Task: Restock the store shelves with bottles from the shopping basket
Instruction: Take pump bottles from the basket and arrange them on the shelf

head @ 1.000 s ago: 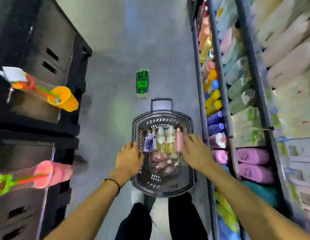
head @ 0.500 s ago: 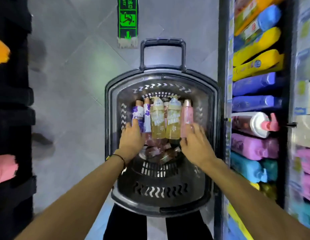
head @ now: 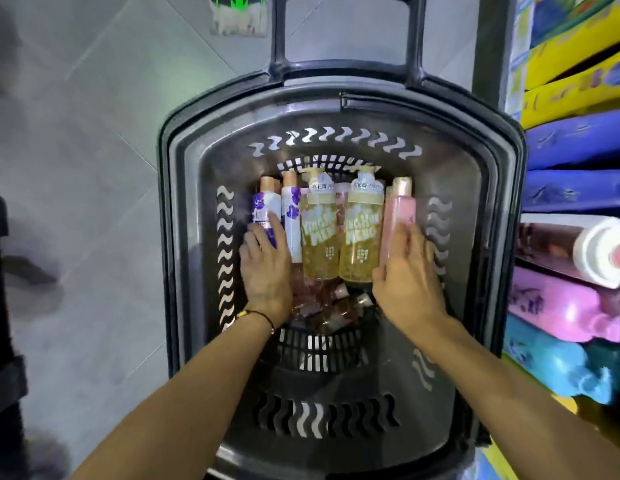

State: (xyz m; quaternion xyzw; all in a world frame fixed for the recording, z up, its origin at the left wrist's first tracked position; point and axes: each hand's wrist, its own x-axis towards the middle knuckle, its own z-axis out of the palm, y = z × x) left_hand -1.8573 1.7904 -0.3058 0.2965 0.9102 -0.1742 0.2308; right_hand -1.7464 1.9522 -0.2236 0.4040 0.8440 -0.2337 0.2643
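Basket [head: 170, 202]: my left hand [head: 265, 268] rests flat on the purple bottle [head: 263, 209] at the left wall, my right hand [head: 402, 275] on the pink bottle [head: 400, 206] opposite; I should wrap each before lifting.

Single head-worn wide-angle view, aimed steeply down.
It sits close above the basket [head: 171, 237], which fills the frame's middle, with floor tiles [head: 94, 168] left and shelves [head: 488, 46] right.

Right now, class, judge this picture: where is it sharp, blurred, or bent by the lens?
Head view: the yellow bottles are sharp, labels legible; the floor and shelf goods at the edges smear; the basket rim bows, a wide-angle effect.
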